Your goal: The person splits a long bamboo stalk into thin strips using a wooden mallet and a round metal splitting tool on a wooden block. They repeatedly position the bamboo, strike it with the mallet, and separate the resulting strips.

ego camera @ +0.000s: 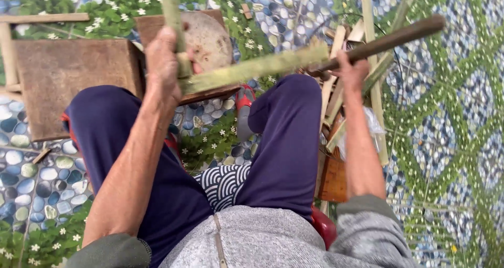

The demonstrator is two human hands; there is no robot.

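In the head view, the left hand (pixel 163 63) is wrapping its fingers tightly around an upright green bamboo stick (pixel 172 16) above the wooden block (pixel 207 37). The right hand (pixel 350 71) is gripping, fingers closed, a long-handled blade (pixel 315 58), blurred, lying against the stick beside split bamboo strips (pixel 370 63).

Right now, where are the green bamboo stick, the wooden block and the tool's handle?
green bamboo stick (pixel 170 8), head view, upper shaft.
wooden block (pixel 210 39), head view, round top.
tool's handle (pixel 399 37), head view, mid-handle.

The floor (pixel 451 142) was covered in a pebble-and-leaf printed sheet; a low wooden bench (pixel 68 79) stood on it in daylight.
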